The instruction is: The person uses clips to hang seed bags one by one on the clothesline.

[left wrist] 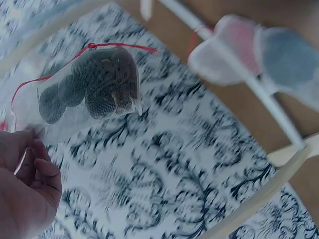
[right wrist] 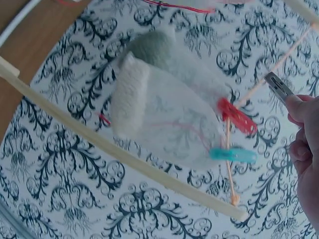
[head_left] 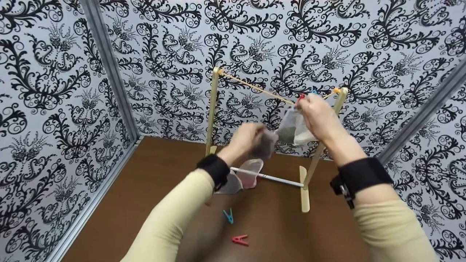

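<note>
The main risk is the mesh bag (left wrist: 94, 82) coming out of the left hand (head_left: 247, 139): thumb and fingers pinch it only along its thin edge, and the dark lumps inside probably weigh it down, so a loose pinch could drop it onto the worktop (head_left: 140, 182). The grey clip (right wrist: 279, 87), pinched in the right hand (head_left: 321, 115), lies beside the cord (right wrist: 295, 47); whether it touches the cord, I cannot tell. Should it bite too little mesh, the bag could slide free. The bag's red drawstring (left wrist: 92, 46) might also catch under the clip.

Crowding is another danger: a sideways knock could loosen the red clip (right wrist: 238, 117) or the blue clip (right wrist: 233, 155), which fix the bag with green filling (right wrist: 149, 50) and the bag with white filling (right wrist: 130, 97) towards the cord's right end. A hard pull on the cord could tip the light wooden stand (head_left: 212, 112).

Both arms stretch forward from the near side. The left reaches far and right, its hand low between the posts; the right is raised higher and leans left, its hand at cord height near the right post.
</note>
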Available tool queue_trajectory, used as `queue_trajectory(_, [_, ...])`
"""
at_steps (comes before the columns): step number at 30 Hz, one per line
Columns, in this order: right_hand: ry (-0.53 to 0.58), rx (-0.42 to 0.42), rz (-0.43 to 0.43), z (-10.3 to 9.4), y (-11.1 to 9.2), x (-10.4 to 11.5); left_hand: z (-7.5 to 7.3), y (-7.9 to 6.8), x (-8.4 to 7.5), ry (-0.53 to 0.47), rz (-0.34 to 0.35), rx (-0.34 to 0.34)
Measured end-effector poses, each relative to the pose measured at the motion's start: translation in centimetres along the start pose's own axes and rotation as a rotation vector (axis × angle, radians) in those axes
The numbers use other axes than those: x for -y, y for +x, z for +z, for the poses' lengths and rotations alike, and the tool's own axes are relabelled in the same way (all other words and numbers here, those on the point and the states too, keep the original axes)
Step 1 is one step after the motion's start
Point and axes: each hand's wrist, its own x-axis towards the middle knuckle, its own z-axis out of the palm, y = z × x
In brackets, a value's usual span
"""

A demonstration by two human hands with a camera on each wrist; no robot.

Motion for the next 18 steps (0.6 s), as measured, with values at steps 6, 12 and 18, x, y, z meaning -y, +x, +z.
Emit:
queue_trajectory(6, [0.008, -0.008, 0.073, 0.1, 1.7, -0.9, -2.3, 3.4, -0.6, -0.072, -0.088, -0.115])
queue_trajectory(12, [0.059, -0.002, 0.137, 1.1, 2.5, -1.6, -2.6, 5.5, -0.7, -0.054, -0.11, -0.19])
queue_trajectory(18, [0.079, -0.006, 0.153, 2.1, 3.2, -2.3, -2.4, 6.9, -1.0, -0.142, -0.127, -0.25])
